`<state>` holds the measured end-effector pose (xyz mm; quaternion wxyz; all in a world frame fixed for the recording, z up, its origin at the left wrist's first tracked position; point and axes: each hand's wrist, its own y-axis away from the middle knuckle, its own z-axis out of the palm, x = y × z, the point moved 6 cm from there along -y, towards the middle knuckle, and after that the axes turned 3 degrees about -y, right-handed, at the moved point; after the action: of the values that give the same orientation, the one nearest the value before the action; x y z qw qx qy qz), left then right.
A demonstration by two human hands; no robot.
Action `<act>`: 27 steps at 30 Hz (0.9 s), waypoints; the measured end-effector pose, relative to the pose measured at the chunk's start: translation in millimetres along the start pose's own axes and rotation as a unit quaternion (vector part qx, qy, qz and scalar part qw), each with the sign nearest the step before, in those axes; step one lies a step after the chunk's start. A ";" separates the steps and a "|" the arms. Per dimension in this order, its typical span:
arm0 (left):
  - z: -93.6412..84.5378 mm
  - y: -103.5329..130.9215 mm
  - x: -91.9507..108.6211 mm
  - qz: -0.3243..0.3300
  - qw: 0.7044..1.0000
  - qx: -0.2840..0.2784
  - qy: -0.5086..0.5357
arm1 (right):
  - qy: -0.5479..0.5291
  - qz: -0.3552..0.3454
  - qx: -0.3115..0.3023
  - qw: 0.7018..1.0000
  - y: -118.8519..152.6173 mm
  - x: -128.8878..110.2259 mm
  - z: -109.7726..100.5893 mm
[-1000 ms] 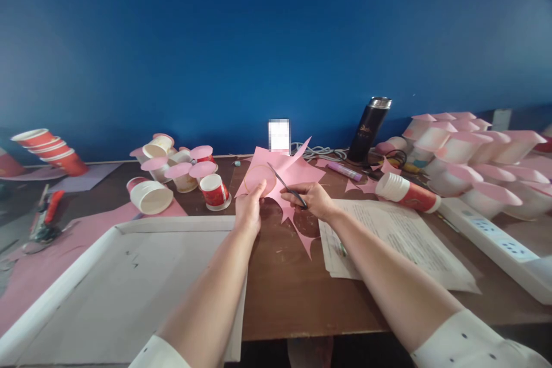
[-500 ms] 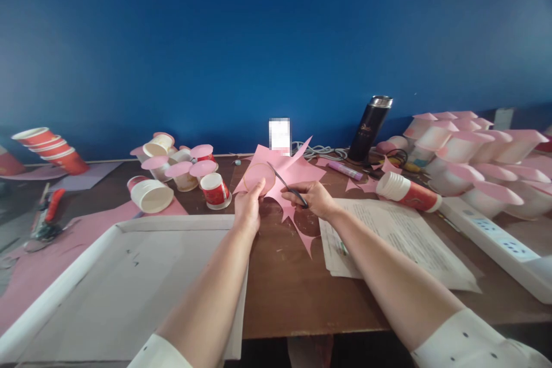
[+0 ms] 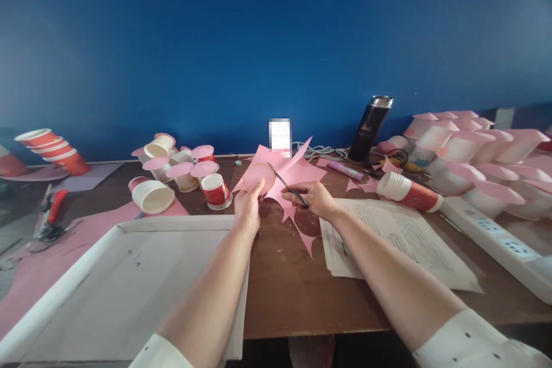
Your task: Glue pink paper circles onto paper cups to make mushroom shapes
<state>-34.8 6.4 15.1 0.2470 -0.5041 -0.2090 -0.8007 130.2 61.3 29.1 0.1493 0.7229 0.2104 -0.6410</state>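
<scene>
A sheet of pink paper with a ragged, cut edge is held above the brown table. My left hand pinches it, thumb on top, at a drawn circle. My right hand is closed around the handles of dark scissors. Their blades lie along the right side of the circle; whether they are parted I cannot make out. Pointed strips of the paper hang down between my hands.
To the left are paper cups with pink discs and a white box lid. On the right lie printed sheets, stacked cups, a power strip and many covered cups. A black flask stands behind.
Almost nothing differs. Both hands, the pink paper and the scissors keep nearly the same place, and the view has shifted very slightly.
</scene>
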 end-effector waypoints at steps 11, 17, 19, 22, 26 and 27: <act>-1.1 -2.0 -5.2 -0.034 0.999 0.035 0.025 | -0.018 0.022 -0.024 0.999 3.9 -1.3 10.7; -6.7 -4.4 -8.2 -0.031 0.998 0.054 -0.029 | -0.024 0.024 -0.033 0.999 2.6 0.8 8.6; -7.0 -4.2 -8.0 -0.024 0.998 0.045 -0.043 | -0.028 0.028 -0.033 0.999 3.1 0.5 8.1; -6.7 -3.6 -6.4 -0.010 0.998 0.026 -0.049 | -0.036 0.033 -0.028 0.998 3.7 -0.4 7.0; -7.4 -2.3 -3.5 0.005 0.996 0.017 -0.090 | -0.035 0.036 -0.024 0.998 4.0 -1.9 5.0; -7.0 -1.5 -2.4 0.009 0.994 0.013 -0.108 | -0.032 0.038 -0.023 0.998 4.3 -2.6 4.5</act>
<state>-39.7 3.9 9.9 0.2371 -0.5858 -0.2404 -0.7368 128.2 55.1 30.8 0.1969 0.7055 0.1929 -0.6530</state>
